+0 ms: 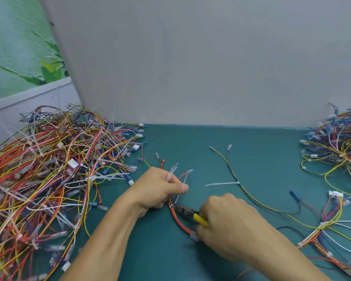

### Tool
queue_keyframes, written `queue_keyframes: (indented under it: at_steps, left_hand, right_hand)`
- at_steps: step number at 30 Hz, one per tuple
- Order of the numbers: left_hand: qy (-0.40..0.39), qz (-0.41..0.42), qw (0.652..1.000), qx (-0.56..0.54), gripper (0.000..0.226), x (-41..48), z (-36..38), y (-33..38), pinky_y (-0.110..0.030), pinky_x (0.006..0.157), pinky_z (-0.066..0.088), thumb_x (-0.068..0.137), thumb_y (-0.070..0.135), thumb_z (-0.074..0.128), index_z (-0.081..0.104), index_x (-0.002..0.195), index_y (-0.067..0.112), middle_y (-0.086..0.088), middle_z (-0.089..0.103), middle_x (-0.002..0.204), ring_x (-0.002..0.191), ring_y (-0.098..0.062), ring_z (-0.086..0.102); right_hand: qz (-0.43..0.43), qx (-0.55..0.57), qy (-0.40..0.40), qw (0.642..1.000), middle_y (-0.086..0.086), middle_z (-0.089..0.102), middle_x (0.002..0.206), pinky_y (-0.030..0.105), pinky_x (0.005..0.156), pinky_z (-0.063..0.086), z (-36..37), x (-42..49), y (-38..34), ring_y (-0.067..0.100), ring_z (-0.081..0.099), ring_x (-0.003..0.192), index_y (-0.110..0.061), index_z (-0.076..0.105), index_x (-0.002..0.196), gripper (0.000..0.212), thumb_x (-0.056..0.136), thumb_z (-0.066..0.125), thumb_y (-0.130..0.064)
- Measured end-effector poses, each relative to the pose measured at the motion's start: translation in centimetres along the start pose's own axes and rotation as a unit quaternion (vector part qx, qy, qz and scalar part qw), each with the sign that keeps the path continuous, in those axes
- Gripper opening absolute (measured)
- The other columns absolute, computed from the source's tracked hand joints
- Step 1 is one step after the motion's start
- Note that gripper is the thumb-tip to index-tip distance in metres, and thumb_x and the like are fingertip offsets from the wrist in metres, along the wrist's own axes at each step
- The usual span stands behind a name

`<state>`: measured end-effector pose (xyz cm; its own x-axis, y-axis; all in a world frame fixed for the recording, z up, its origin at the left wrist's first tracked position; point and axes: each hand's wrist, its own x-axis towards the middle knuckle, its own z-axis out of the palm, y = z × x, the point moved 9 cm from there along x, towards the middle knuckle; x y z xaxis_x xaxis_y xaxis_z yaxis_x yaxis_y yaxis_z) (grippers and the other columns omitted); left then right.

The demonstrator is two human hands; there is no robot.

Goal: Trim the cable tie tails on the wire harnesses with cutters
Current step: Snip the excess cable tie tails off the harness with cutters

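Left hand (pixel 160 189) clamped round red harness (pixel 180 222) and spare tails (pixel 171 173) at middle of desk (pixel 251 159) toward front edge, right hand (pixel 225 226) wrapped round yellow cutters (pixel 187 211), nose at cable tie (pixel 172 205); looks mid-trim, next up: blades flush on tail, then squeeze.

A plain grey panel (pixel 211 57) fills the upper centre and right. At upper left a green leafy picture (pixel 18 47) sits above a pale ledge (pixel 28 95). A teal tabletop (pixel 190 138) spans the lower half.
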<state>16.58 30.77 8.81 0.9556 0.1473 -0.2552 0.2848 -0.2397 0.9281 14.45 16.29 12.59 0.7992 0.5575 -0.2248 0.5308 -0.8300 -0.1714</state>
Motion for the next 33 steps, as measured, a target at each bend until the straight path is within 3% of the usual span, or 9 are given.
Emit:
queue_keyframes:
  at_steps: [7,13,17,29,33]
  left_hand:
    - [-0.002,0.003,1.000,-0.004,0.018,0.0,-0.1,-0.1,-0.017,0.041,0.014,0.081,0.014,0.073,0.061,0.068,0.009,0.004,0.025,0.044,0.041,-0.012,0.018]
    - [-0.007,0.001,1.000,-0.021,0.021,0.0,0.0,-0.2,-0.015,0.040,0.014,0.081,0.011,0.072,0.060,0.065,0.009,0.004,0.025,0.045,0.038,-0.010,0.019]
    - [-0.009,-0.004,0.999,-0.038,0.024,0.0,0.0,-0.3,-0.014,0.039,0.014,0.082,0.008,0.071,0.058,0.062,0.011,0.004,0.024,0.046,0.039,-0.010,0.018]
    - [-0.009,-0.007,0.999,-0.046,0.025,-0.1,0.0,-0.4,-0.016,0.040,0.014,0.081,0.009,0.072,0.057,0.061,0.012,0.004,0.024,0.046,0.040,-0.011,0.018]
    - [-0.018,0.000,0.998,-0.052,0.023,-0.1,0.4,-0.2,-0.015,0.038,0.015,0.082,0.009,0.071,0.059,0.062,0.010,0.003,0.025,0.045,0.039,-0.010,0.018]
  right_hand:
    - [-0.008,-0.007,-0.007,1.000,0.001,0.034,0.071,0.027,0.048,0.024,-0.1,0.2,-0.6,0.030,0.043,0.075,-0.016,0.044,0.082,0.034,0.089,0.057,-0.047]
    - [-0.008,-0.010,-0.012,1.000,0.001,0.032,0.071,0.027,0.047,0.022,0.1,0.0,-1.0,0.025,0.036,0.063,-0.018,0.030,0.066,0.041,0.091,0.053,-0.041]
    - [-0.016,-0.003,-0.003,1.000,0.002,0.031,0.071,0.027,0.047,0.021,0.3,0.1,-1.4,0.021,0.031,0.058,-0.019,0.028,0.065,0.034,0.093,0.046,-0.028]
    - [-0.030,-0.028,-0.011,0.999,0.001,0.024,0.071,0.032,0.053,0.025,0.6,0.3,-2.2,0.031,0.035,0.075,-0.021,0.020,0.065,0.039,0.095,0.046,-0.024]
    - [-0.029,-0.039,-0.007,0.999,0.002,0.022,0.071,0.034,0.066,0.030,0.8,0.3,-2.3,0.033,0.043,0.082,-0.021,0.019,0.065,0.043,0.095,0.049,-0.025]
